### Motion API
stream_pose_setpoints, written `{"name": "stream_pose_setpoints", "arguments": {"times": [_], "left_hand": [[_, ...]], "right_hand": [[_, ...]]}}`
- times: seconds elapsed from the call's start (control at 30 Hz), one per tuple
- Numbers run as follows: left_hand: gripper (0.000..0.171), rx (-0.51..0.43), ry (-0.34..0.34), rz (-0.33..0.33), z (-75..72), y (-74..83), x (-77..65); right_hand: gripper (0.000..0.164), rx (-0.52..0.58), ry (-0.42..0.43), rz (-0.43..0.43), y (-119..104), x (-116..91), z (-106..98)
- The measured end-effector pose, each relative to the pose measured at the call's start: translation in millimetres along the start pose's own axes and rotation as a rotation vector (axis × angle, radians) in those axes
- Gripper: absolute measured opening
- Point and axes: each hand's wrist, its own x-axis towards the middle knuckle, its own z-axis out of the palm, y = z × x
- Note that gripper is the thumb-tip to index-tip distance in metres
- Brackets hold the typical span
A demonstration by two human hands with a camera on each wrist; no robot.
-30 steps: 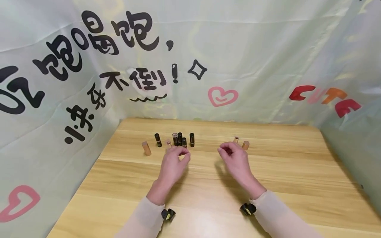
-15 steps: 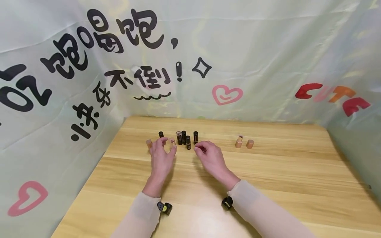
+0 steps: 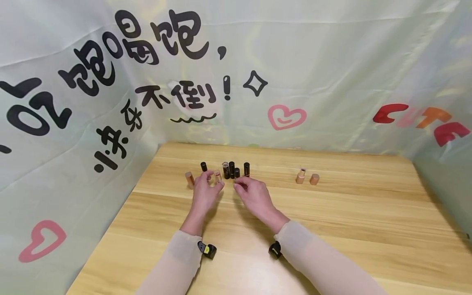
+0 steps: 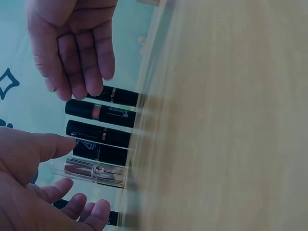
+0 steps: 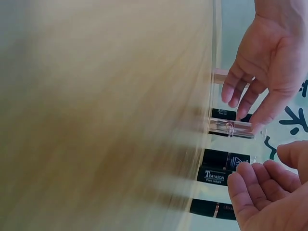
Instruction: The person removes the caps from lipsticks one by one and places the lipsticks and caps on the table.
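Observation:
My left hand point(image 3: 204, 190) is beside a clear, pinkish lipstick tube point(image 3: 218, 176), with thumb and fingers apart. In the right wrist view, the left thumb is close to the clear tube point(image 5: 233, 127); contact cannot be told. A black lipstick point(image 3: 203, 166) stands behind the left hand, partly hidden. My right hand point(image 3: 254, 194) is near a short black lipstick point(image 3: 237, 172), its fingers loosely bent and nothing seen between them. Several black lipsticks stand close together here, one lettered black tube point(image 5: 214, 176) among them. Another black lipstick point(image 3: 246, 169) stands behind the right fingers.
A rose-gold lipstick point(image 3: 189, 180) stands left of the left hand. Farther right are an uncapped lipstick point(image 3: 300, 177) and a rose-gold cap point(image 3: 314, 179) on the wooden table point(image 3: 332, 229). A printed cloth point(image 3: 332, 73) hangs behind and along both sides.
Both hands first moved left, the right one away from the uncapped lipstick to the black ones. Over the last half second, the right hand came slightly nearer the left. The camera view shifted.

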Motion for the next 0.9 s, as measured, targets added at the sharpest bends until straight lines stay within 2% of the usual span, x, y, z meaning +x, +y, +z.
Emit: {"name": "stream_pose_setpoints", "arguments": {"times": [0.43, 0.8, 0.9], "left_hand": [[0.049, -0.024, -0.021, -0.032, 5.1, -3.8, 10.5], [0.040, -0.006, -0.031, -0.031, 2.5, -5.0, 13.8], [0.037, -0.006, -0.028, -0.007, -1.5, -0.8, 11.2]], "right_hand": [[0.032, -0.024, -0.062, 0.020, -6, 5, 11], [0.033, -0.002, -0.093, 0.036, -8, 5, 11], [0.034, -0.001, -0.084, 0.019, -11, 5, 9]]}}
